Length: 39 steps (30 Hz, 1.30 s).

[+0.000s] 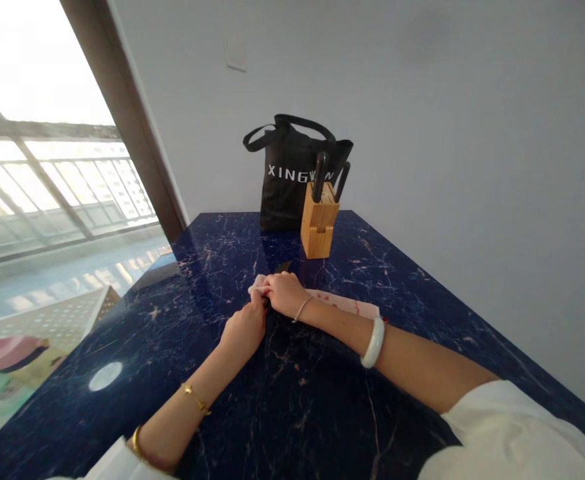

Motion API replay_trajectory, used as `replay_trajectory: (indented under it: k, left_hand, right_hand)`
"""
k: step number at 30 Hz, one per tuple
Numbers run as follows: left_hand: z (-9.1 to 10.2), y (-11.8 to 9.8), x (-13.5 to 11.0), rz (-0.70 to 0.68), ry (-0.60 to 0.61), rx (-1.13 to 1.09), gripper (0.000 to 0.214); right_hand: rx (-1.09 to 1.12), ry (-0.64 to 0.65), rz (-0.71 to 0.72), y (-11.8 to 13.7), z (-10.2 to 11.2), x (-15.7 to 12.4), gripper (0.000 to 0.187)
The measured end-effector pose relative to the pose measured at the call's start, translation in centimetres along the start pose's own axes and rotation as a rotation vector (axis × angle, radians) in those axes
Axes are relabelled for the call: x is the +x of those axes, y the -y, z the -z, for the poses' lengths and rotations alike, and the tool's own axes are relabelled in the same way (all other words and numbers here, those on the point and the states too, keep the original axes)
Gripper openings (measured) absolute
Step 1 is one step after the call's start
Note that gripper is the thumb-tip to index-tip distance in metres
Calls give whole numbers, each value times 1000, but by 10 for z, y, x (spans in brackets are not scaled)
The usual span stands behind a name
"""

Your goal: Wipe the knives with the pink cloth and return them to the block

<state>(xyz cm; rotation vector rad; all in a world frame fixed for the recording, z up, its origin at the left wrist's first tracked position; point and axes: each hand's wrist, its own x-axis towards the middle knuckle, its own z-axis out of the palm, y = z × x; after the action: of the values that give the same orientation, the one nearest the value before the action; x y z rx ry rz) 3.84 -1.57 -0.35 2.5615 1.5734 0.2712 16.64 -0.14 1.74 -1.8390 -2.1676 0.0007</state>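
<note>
Both my hands meet at the middle of a dark blue marble table (172, 347). My right hand (285, 293) is closed, pressing down on a pale pink cloth (345, 303) that lies flat on the table. My left hand (245, 328) is closed beside it, gripping something dark at the cloth's near end; it is too hidden to name. A wooden knife block (317, 223) with two black handles stands upright just beyond the hands.
A black tote bag (285, 177) with white lettering stands behind the knife block against the grey wall. A large window and its dark frame (132, 133) run along the table's left side. The wall borders the table's right edge.
</note>
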Motion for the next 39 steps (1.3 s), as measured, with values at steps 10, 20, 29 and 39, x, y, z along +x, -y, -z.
replay_trajectory:
  k: [10, 20, 29, 39]
  left_hand:
    - [-4, -7, -5, -24, -33, 157, 25]
    - [-7, -3, -3, 0, -31, 149, 23]
    - [-3, -4, -1, 18, -33, 130, 22]
    - [-3, -2, -5, 7, -62, 99, 29]
  right_hand:
    - [109, 66, -160, -39, 2, 35, 24]
    - [62, 9, -309, -79, 5, 64, 24]
    - [162, 68, -166, -39, 7, 28, 20]
    - [151, 74, 87, -4, 9, 5, 17]
